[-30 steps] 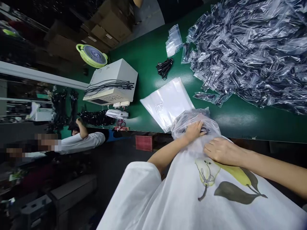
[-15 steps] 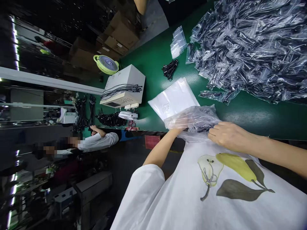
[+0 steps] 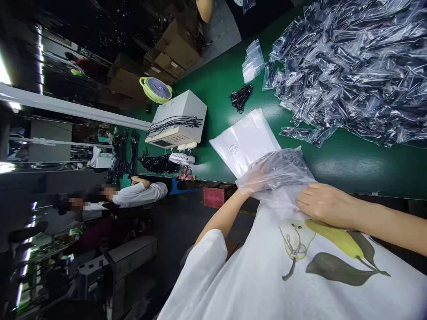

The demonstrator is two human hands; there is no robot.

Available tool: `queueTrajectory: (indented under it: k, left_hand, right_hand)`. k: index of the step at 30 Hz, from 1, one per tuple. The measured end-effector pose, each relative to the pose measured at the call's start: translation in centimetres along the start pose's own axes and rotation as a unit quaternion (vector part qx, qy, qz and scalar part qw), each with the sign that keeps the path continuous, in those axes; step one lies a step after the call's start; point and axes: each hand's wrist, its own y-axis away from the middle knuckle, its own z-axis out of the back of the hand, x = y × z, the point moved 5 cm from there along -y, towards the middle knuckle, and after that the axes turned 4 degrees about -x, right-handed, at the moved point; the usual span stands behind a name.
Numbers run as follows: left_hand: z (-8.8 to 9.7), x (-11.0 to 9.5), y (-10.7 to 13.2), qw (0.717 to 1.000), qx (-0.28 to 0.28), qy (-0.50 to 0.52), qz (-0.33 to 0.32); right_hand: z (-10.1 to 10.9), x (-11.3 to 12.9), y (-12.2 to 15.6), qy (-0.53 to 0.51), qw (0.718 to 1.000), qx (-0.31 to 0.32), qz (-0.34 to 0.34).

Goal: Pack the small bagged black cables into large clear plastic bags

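A large clear plastic bag [image 3: 283, 166] is bunched at the table's front edge, against the white shirt with a pear print. My left hand [image 3: 259, 174] is inside the bag, seen hazily through the crinkled film, so its finger pose is unclear. Closed at the bag's near edge, my right hand [image 3: 322, 203] pinches the film close to the shirt. Just beyond my left hand lies a flat stack of white plastic bags [image 3: 248, 140] with a printed patch. What the bunched bag holds is hard to make out.
On the green table [image 3: 222, 80], a big pile of bagged black cables [image 3: 353, 75] fills the right. Farther back lie small zip bags [image 3: 253, 61] and a black cable bundle [image 3: 240, 97]. A white machine [image 3: 182, 118] and yellow-green fan [image 3: 156, 90] stand left. A co-worker [image 3: 142, 195] sits beyond.
My right hand has drawn slightly down and right, toward the shirt, stretching the film. Dark content visible in the bag earlier is now less visible. The view has shifted slightly.
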Motion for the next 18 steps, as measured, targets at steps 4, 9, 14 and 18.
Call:
queueTrajectory:
  k: [4, 9, 14, 18]
  left_hand:
    - [3.0, 0.9, 4.5, 0.998, 0.048, 0.005, 0.034]
    - [10.6, 0.0, 12.7, 0.971, 0.201, 0.127, 0.001]
    - [13.8, 0.7, 14.6, 0.987, -0.087, 0.053, 0.124]
    - [6.4, -0.4, 11.9, 0.952, -0.163, 0.134, 0.224]
  right_hand:
    - [1.9, -1.4, 0.9, 0.045, 0.998, -0.030, -0.020]
    - [3.6, -3.9, 1.2, 0.096, 0.993, -0.060, -0.028]
    - [3.5, -5.4, 0.6, 0.094, 0.991, -0.091, -0.032]
    - [2.7, -5.7, 0.2, 0.078, 0.991, -0.101, -0.028]
